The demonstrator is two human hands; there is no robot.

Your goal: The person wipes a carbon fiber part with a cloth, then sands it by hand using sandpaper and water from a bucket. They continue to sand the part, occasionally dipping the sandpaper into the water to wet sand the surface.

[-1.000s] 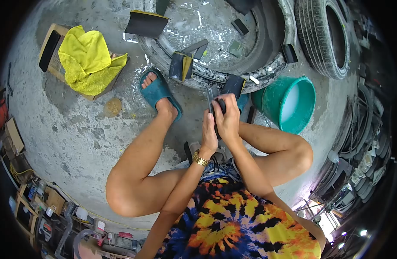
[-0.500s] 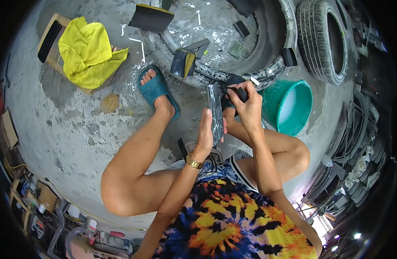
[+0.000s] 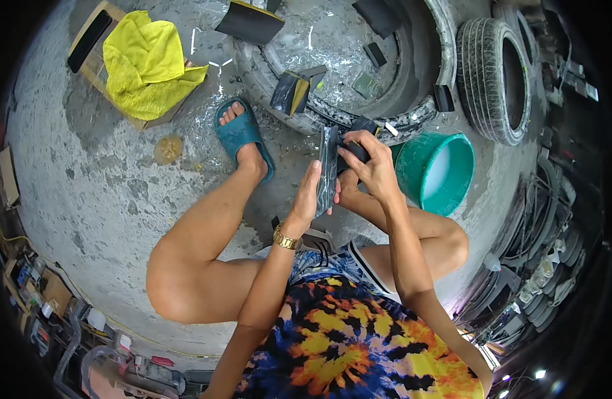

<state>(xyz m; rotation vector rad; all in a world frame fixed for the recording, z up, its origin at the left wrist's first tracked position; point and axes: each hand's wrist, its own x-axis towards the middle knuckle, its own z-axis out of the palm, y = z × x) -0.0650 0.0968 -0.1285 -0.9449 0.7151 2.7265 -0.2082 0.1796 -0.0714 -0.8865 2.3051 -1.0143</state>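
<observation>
My left hand (image 3: 306, 194) grips a narrow, dark flat panel (image 3: 327, 171) that stands on edge, wet and streaked with whitish residue. Its thumb lies along the near face while the fingertips wrap the far side. In my right hand (image 3: 375, 166) is a black sanding pad (image 3: 356, 152), pinched between thumb and fingers, close against the panel's upper right side. Just beyond it, a folded dark sheet (image 3: 364, 125) rests by the tire's rim. The green bucket (image 3: 455, 174) of cloudy water stands to the right of my right hand.
A tire (image 3: 306, 122) lies flat ahead, with folded black sheets (image 3: 290, 92) on its edge. Another tire (image 3: 487, 80) leans at the right. At the left, a yellow towel (image 3: 145, 66) covers part of a board. My sandaled foot (image 3: 243, 136) rests on the wet concrete floor.
My right hand has shifted slightly left and down, bringing the black pad closer to the panel. My left hand still holds the panel; the whole view has shifted a little.
</observation>
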